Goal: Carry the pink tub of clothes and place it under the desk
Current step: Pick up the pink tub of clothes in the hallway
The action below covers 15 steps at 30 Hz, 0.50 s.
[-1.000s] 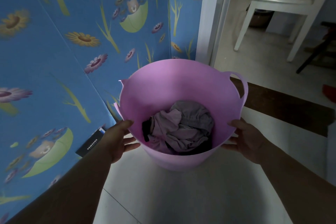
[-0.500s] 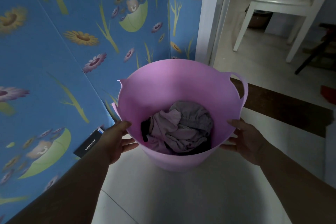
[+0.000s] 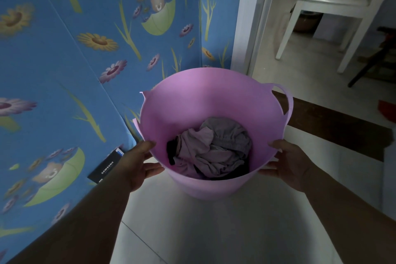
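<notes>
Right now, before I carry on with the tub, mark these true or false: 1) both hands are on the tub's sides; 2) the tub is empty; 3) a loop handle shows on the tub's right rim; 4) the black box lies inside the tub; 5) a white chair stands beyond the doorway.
1) True: the left hand and the right hand press the outer wall of the pink tub near its rim.
2) False: crumpled clothes lie at its bottom.
3) True: the loop handle shows there.
4) False: the black box lies on the floor by the blue wall, outside the tub.
5) True: the white chair stands there.
</notes>
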{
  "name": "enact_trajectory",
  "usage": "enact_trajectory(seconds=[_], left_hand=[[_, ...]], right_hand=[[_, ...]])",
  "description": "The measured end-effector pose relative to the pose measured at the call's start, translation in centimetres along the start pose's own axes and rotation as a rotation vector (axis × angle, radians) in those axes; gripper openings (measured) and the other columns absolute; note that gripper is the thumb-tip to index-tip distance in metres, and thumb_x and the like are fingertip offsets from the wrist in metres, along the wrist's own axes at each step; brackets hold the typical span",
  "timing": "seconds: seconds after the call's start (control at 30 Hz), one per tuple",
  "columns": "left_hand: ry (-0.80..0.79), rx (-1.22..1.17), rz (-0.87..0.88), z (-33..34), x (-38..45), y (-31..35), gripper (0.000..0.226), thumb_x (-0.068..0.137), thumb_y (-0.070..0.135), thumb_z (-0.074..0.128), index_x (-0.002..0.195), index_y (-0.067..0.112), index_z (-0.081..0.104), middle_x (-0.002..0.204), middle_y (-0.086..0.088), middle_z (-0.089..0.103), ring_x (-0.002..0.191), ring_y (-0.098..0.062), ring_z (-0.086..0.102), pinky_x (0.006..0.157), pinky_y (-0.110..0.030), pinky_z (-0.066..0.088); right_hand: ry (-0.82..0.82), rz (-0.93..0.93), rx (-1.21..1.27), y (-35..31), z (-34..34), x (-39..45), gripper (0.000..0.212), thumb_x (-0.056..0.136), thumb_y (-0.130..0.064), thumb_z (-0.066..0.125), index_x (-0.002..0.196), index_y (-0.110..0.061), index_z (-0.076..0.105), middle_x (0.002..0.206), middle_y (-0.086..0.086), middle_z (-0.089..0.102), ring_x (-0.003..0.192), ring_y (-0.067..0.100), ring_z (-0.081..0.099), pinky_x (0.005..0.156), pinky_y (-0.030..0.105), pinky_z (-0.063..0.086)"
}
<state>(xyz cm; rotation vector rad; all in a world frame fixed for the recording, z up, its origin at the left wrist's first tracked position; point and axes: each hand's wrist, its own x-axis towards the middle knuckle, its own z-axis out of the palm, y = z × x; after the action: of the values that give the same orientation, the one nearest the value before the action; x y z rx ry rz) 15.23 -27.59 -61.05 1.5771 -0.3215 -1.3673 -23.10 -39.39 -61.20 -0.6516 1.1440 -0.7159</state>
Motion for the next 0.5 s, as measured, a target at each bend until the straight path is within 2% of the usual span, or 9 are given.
enact_trajectory(seconds=[0.13, 0.27, 0.43, 0.5], left_hand=[[-0.003, -0.002, 0.007, 0.0, 0.0, -0.1, 0.039, 0.103, 0.028, 0.059, 0.139, 0.014, 0.064, 0.137, -0.019, 0.07, 0.113, -0.044, 0.071, 0.075, -0.04, 0.063], [0.011, -0.016, 0.013, 0.0, 0.1, -0.1, 0.039, 0.102, 0.027, 0.059, 0.139, 0.013, 0.065, 0.136, -0.02, 0.071, 0.11, -0.044, 0.072, 0.076, -0.041, 0.063], [0.003, -0.019, 0.018, -0.3, 0.1, -0.1, 0.038, 0.102, 0.025, 0.06, 0.137, 0.01, 0.066, 0.135, -0.023, 0.071, 0.106, -0.045, 0.073, 0.066, -0.039, 0.065], [-0.004, -0.023, 0.026, -0.3, 0.0, -0.1, 0.037, 0.101, 0.024, 0.06, 0.135, 0.01, 0.067, 0.134, -0.023, 0.071, 0.104, -0.044, 0.073, 0.065, -0.038, 0.066]], right_hand=[[0.006, -0.032, 0.009, 0.2, -0.1, 0.1, 0.048, 0.093, -0.015, 0.056, 0.141, -0.018, 0.056, 0.145, 0.024, 0.055, 0.106, 0.053, 0.064, 0.073, 0.055, 0.061], [0.028, -0.042, 0.018, 0.1, 0.2, -0.1, 0.049, 0.093, -0.016, 0.056, 0.142, -0.016, 0.055, 0.129, 0.018, 0.062, 0.097, 0.051, 0.067, 0.07, 0.054, 0.062], [0.047, -0.036, -0.003, -0.2, 0.9, -0.3, 0.051, 0.091, -0.014, 0.053, 0.142, -0.015, 0.054, 0.123, 0.016, 0.062, 0.103, 0.052, 0.064, 0.079, 0.059, 0.061], [0.052, -0.035, -0.003, -0.3, 1.0, -0.4, 0.051, 0.091, -0.013, 0.053, 0.141, -0.014, 0.054, 0.12, 0.015, 0.063, 0.103, 0.052, 0.063, 0.078, 0.058, 0.061]])
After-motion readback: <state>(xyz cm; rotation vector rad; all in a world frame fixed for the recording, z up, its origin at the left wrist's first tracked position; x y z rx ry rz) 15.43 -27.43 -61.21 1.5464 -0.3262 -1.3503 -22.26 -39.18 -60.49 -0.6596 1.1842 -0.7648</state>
